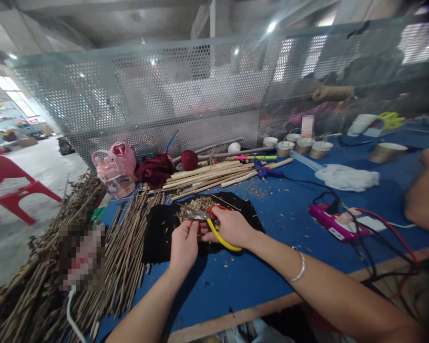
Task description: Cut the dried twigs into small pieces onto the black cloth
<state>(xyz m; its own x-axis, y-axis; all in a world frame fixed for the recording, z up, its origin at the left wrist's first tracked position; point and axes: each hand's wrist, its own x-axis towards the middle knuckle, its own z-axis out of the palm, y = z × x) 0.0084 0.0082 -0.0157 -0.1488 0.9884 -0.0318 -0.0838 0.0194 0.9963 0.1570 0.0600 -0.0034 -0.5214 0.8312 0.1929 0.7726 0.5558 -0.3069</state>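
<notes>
My right hand [233,226] is closed around scissors [221,238] with yellow and red handles. The scissors' blades point left, just above my other hand's fingertips. My left hand [184,242] is closed in a pinch, thumb against fingers; whatever sits between them is too small or hidden to name. Both hands are over a black cloth [157,238] spread on the blue table. A heap of small chopped plant bits [202,206] lies on the cloth, partly behind the blades.
Left of the cloth lie many thin dry stems [123,257]. Peeled pale sticks [207,174], a blue glue gun [266,170] and a pink bottle [116,174] are behind. At right are a purple power strip [338,223], cables, paper cups [321,149] and another person's arm [425,195].
</notes>
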